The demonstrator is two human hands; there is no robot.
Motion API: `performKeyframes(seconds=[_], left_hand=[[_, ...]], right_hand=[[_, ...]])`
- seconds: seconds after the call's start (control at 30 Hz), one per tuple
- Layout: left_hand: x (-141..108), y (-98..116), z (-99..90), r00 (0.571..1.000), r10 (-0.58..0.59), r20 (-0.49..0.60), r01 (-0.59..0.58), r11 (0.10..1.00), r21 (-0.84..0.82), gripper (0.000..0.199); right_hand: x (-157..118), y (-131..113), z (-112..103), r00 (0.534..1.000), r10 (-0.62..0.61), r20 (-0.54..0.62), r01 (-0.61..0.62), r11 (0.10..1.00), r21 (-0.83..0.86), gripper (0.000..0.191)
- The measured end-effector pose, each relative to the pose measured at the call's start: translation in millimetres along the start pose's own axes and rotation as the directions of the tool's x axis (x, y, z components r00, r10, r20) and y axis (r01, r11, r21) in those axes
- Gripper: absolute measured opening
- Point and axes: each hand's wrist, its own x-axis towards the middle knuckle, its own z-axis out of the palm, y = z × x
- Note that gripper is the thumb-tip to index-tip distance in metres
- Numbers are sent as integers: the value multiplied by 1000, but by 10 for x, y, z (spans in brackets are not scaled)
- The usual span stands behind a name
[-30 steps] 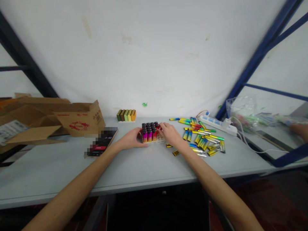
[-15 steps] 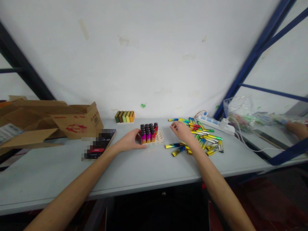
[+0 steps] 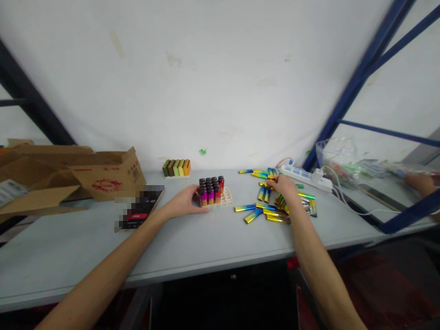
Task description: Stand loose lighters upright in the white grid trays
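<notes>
My left hand is closed around the left end of a pale slotted tray. Black-topped lighters in purple, orange and red stand upright in rows on its left side, and its right side shows bare slots. To the right, my right hand is over a loose pile of shiny flat lighter-like pieces in gold, blue and green. Its fingertips are pinched at one gold piece in the upper part of the pile. The hand and wrist hide part of the pile.
A block of green, yellow and orange lighters stands by the wall. At left are an open cardboard box and a phone. A power strip with cables lies behind the pile. Another person's hand shows beyond the blue frame.
My right hand has moved right, from the gap beside the tray onto the pile, and its fingertips have come down on a piece. My left hand stays at the tray.
</notes>
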Motion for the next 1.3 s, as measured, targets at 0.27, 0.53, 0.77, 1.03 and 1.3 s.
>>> performKeyframes(seconds=[0.27, 0.53, 0.77, 1.03, 1.3], left_hand=[[-2, 25, -13, 1000, -18, -22, 18, 1000, -3, 65], [-4, 31, -10, 999, 0, -32, 0, 1000, -6, 65], [1, 21, -4, 1000, 10, -25, -10, 1000, 5, 70], [3, -4, 9, 1000, -2, -1, 2, 998, 61, 75], [5, -29, 11, 1000, 2, 1, -2, 999, 37, 78]], right_hand=[[103, -73, 39, 947, -265, -180, 308, 907, 288, 42], [-243, -608, -11, 903, -406, -144, 294, 335, 895, 66], [-517, -902, 126, 816, -578, -36, 193, 214, 958, 49], [-696, -1054, 220, 804, -594, -22, 260, 318, 912, 51], [-698, -1043, 216, 852, -503, -143, 437, 536, 722, 61]])
